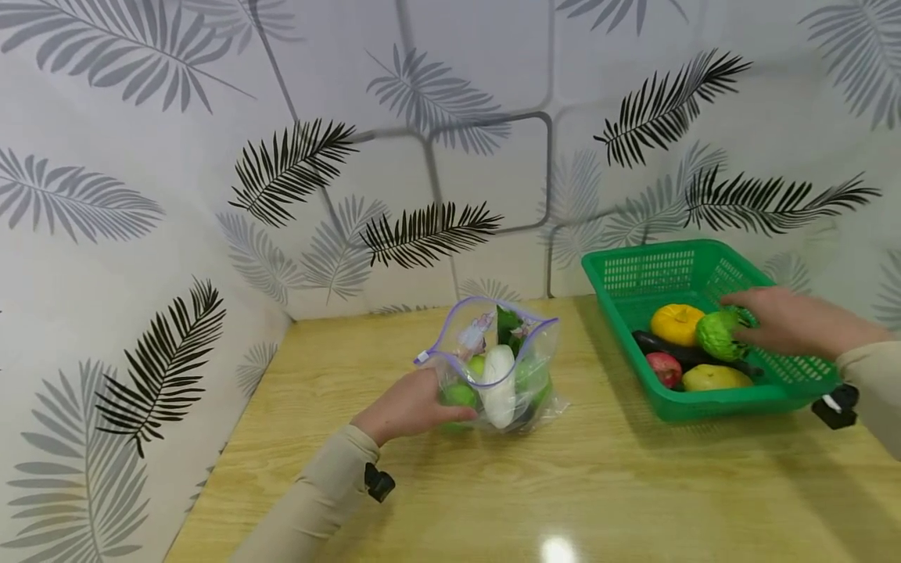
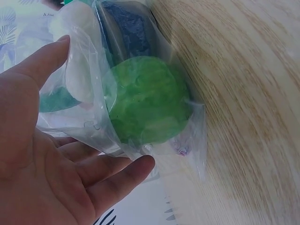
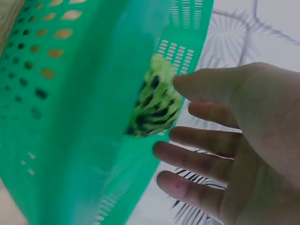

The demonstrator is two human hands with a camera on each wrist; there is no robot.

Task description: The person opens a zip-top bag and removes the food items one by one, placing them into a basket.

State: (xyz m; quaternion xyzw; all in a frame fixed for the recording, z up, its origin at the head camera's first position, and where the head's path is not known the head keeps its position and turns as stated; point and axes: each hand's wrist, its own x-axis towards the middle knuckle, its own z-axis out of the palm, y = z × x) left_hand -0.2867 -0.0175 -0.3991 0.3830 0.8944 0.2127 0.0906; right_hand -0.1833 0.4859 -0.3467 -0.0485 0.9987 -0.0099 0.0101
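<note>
A clear zip bag with a purple seal stands open-mouthed on the table. Inside are a long white vegetable, a green round fruit and other green pieces. My left hand rests against the bag's left side, thumb in front; its fingers look relaxed, some of them partly behind the plastic. Over the green basket, my right hand reaches to a bumpy green custard apple. Its fingers are spread beside the fruit, not closed round it.
A yellow pumpkin, a dark eggplant, a red fruit and a yellow oblong fruit lie in the basket. Its raised rim surrounds them. The wooden table meets a leaf-patterned wall covering behind.
</note>
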